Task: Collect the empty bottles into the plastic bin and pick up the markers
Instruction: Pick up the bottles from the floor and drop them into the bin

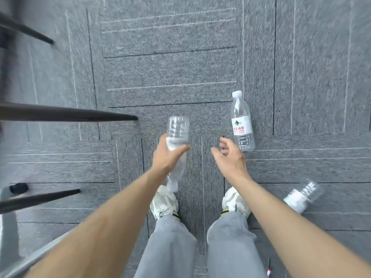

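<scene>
My left hand (167,153) grips a clear empty bottle (178,129) around its middle, base pointing away and neck toward my feet. My right hand (230,157) hovers with fingers spread, just left of a second clear bottle (242,121) lying on the grey carpet, white cap pointing away, white label with red print. A third empty bottle (303,195) lies on the carpet at the right, partly behind my right forearm. A small marker-like object (269,271) shows at the bottom edge. No plastic bin is in view.
Dark chair or table legs (80,115) reach in from the left, with a black caster (19,188) lower left. My feet in white sneakers (164,203) stand on the grey carpet tiles (170,73).
</scene>
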A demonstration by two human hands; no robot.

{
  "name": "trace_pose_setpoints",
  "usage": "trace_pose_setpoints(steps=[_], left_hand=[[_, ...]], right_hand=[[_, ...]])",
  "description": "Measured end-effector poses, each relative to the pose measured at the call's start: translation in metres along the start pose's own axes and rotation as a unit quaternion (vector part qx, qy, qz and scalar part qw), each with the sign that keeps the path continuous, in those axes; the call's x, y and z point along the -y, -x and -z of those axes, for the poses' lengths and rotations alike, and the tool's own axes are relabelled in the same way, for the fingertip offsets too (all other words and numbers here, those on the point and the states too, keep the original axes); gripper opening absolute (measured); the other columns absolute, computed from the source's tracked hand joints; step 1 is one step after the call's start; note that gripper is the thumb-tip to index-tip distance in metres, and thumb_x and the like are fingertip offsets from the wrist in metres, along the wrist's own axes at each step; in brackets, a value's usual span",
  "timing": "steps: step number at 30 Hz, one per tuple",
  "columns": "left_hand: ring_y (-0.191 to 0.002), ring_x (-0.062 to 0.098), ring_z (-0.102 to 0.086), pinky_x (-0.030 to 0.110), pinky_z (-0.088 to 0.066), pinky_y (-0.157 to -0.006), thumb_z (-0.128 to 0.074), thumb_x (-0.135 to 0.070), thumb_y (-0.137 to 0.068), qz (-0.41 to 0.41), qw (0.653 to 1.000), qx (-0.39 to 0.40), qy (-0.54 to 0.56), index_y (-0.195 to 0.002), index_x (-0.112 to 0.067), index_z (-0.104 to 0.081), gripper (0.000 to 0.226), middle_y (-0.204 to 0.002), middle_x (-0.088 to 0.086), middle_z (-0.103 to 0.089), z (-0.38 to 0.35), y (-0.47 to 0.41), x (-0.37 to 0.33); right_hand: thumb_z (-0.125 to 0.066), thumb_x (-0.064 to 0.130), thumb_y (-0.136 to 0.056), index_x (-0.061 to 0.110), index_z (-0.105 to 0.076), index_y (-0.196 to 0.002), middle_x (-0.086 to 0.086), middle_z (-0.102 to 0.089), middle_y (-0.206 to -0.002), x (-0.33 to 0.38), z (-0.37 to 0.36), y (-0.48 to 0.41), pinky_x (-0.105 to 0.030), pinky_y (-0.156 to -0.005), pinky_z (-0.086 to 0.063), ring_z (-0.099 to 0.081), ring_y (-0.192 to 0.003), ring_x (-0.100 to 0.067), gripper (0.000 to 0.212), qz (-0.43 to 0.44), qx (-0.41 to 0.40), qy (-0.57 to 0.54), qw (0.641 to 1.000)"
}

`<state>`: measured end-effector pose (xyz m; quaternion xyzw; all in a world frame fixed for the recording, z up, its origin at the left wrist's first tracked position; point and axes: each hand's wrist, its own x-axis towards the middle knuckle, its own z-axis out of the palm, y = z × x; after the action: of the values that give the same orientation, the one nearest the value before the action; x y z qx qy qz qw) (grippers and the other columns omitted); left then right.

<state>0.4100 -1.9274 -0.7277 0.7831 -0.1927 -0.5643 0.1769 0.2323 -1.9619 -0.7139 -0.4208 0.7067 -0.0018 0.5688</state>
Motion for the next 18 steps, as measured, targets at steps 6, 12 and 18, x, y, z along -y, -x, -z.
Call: trace_pose_setpoints(steps=[6, 12, 18], left_hand=[[-0.092, 0.008, -0.064, 0.024, -0.05, -0.072, -0.075, -0.032, -0.078, -0.003, 1.0, -0.011, 0.008, -0.126, -0.021, -0.045, 0.057, -0.105, -0.007, -0.062, -0.016, 0.05, 0.003], [-0.092, 0.005, -0.061, 0.025, -0.051, -0.076, -0.076, -0.032, -0.078, -0.029, 0.999, -0.03, 0.022, -0.127, -0.021, -0.044, 0.059, -0.103, -0.011, -0.06, -0.016, 0.034, -0.015], [-0.088, 0.007, -0.063, 0.024, -0.051, -0.071, -0.075, -0.029, -0.078, -0.055, 0.998, -0.042, -0.004, -0.123, -0.02, -0.044, 0.056, -0.104, -0.005, -0.062, -0.015, -0.016, -0.014]], right_hand=[[-0.058, 0.031, -0.094, 0.021, -0.05, -0.139, 0.0, -0.056, -0.135, 0.007, 0.029, 0.006, -0.032, -0.095, -0.044, -0.055, -0.118, -0.016, 0.047, 0.016, -0.043, 0.032, 0.998], [-0.059, 0.028, -0.093, 0.017, -0.042, -0.143, -0.008, -0.044, -0.136, 0.005, 0.041, -0.048, -0.034, -0.083, -0.042, -0.051, -0.117, -0.028, 0.054, 0.077, -0.174, 0.134, 0.973], [-0.075, 0.04, -0.08, 0.022, -0.02, -0.154, -0.015, -0.034, -0.144, -0.023, 0.021, -0.111, -0.053, -0.108, -0.035, -0.038, -0.129, -0.034, 0.095, 0.039, -0.233, 0.163, 0.958]])
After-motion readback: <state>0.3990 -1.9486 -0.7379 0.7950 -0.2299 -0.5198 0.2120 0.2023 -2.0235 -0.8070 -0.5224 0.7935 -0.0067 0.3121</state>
